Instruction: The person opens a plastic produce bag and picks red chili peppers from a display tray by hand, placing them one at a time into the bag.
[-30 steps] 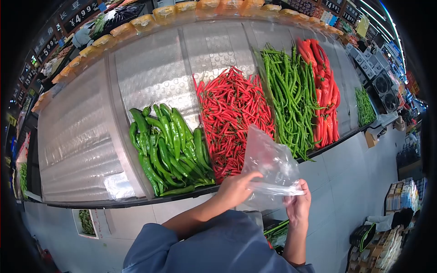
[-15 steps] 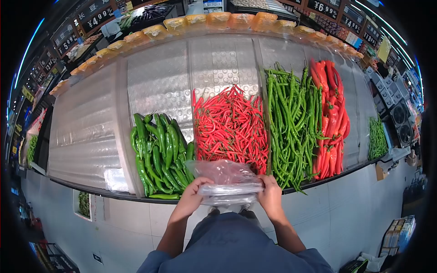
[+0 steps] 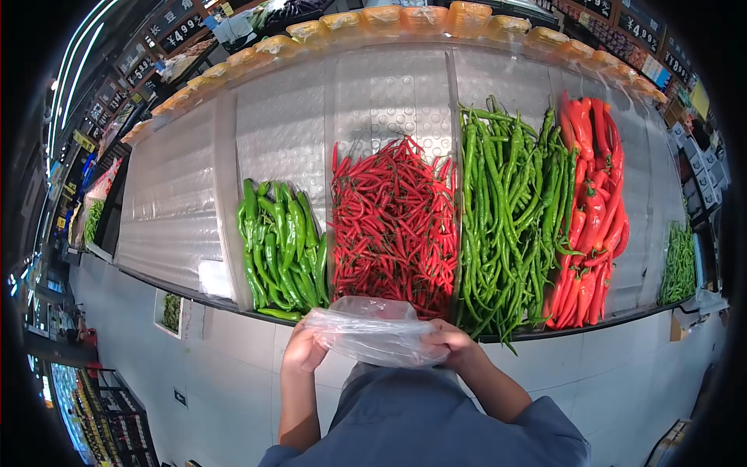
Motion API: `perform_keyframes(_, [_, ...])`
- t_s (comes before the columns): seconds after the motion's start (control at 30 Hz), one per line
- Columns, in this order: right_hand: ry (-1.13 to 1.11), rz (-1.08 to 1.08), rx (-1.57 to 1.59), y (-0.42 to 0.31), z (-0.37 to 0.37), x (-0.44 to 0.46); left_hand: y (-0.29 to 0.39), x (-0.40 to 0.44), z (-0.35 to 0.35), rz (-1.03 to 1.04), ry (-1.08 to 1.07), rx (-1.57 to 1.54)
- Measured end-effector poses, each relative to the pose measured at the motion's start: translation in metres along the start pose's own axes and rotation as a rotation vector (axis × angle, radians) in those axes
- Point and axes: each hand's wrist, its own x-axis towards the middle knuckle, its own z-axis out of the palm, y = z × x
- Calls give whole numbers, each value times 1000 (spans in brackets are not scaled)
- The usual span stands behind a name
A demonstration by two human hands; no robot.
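A clear plastic bag point(image 3: 373, 338) is stretched between my two hands, just in front of the display's front edge. My left hand point(image 3: 305, 348) grips its left end with the fingers closed. At the other end, my right hand point(image 3: 450, 342) pinches the plastic. Right beyond the bag lies a heap of small red chilies point(image 3: 395, 226). To their left are thick green peppers point(image 3: 282, 245), and to their right long thin green peppers point(image 3: 510, 210). Large red peppers point(image 3: 591, 214) lie farther right.
A row of orange trays point(image 3: 405, 22) lines the back of the sloped display point(image 3: 167, 202). Dividers separate its sections. On the floor at left stands a white box point(image 3: 168, 311) with greens. Green beans point(image 3: 677, 265) lie at far right.
The folded plastic has been spread wider and now hangs more loosely between my hands. My left hand has moved slightly left and down. The whole view has shifted a little.
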Motion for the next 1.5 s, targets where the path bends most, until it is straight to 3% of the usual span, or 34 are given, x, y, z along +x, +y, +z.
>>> perform_keyframes(0.03, [50,-93,101,1,15,7,4,-9,9,-75,-13,-50])
perform_keyframes(0.13, [285,-279,426,3,17,20,0,5,-26,-229,-480,-39])
perform_keyframes(0.17, [-97,-328,539,3,-6,26,-7,2,-24,-191,-257,288])
perform_keyframes(0.2, [359,-411,324,-9,33,28,-11,4,-24,-208,-275,340])
perform_keyframes(0.27, [266,-434,321,-6,16,31,-17,12,-30,-243,-315,438])
perform_keyframes(0.3, [362,-456,219,-6,17,38,-11,14,-28,-284,-295,390])
perform_keyframes(0.4, [623,-528,-59,-5,23,57,-13,40,-27,-255,-269,-293])
perform_keyframes(0.43, [691,-557,-134,-3,25,61,-16,53,-34,-265,-281,-397])
perform_keyframes(0.47, [757,-584,-212,-3,27,66,-19,62,-41,-188,-324,-292])
perform_keyframes(0.53, [844,-819,-813,2,45,82,-16,72,-30,-29,-403,-84])
perform_keyframes(0.6, [1163,-989,-1811,-1,94,88,-19,84,-27,-11,-408,41])
perform_keyframes(0.63, [1085,-1039,-1915,5,91,92,-15,85,-18,4,-420,83])
perform_keyframes(0.67, [883,-985,-1942,10,89,96,-13,88,-13,20,-434,125])
perform_keyframes(0.73, [586,-606,-1895,28,67,114,-22,106,-21,38,-485,152])
perform_keyframes(0.87, [754,-333,-2227,34,78,148,-10,117,-24,91,-457,220])
perform_keyframes(0.93, [709,-133,-2278,31,85,146,2,119,-29,155,-394,302])
perform_keyframes(0.97, [694,-92,-2267,27,91,146,5,118,-28,297,-358,335])
perform_keyframes(1.07, [624,26,-2233,18,90,144,45,87,-6,821,-175,1004])
perform_keyframes(1.1, [565,39,-2238,13,88,142,51,84,-4,1224,-201,1206])
perform_keyframes(1.13, [503,48,-2243,9,85,141,47,84,-3,1395,-342,1185])
perform_keyframes(1.17, [428,-38,-2203,5,77,141,42,87,1,1374,-589,1123])
perform_keyframes(1.2, [396,17,-2165,3,69,142,36,91,3,1341,-829,1051])
perform_keyframes(1.23, [361,71,-2128,-1,64,144,29,94,2,1166,-888,1225])
perform_keyframes(1.27, [328,120,-2094,-6,62,145,12,115,-9,1172,-829,1269])
perform_keyframes(1.33, [328,177,-2145,-17,64,144,13,128,-15,962,-628,1621])
perform_keyframes(1.4, [347,243,-2150,-20,58,139,15,134,-22,936,-690,1724])
perform_keyframes(1.43, [277,182,-2214,-25,59,137,21,130,-20,959,-737,1731])
perform_keyframes(1.5, [330,21,-1977,-34,69,145,21,129,-18,1042,-785,1739])
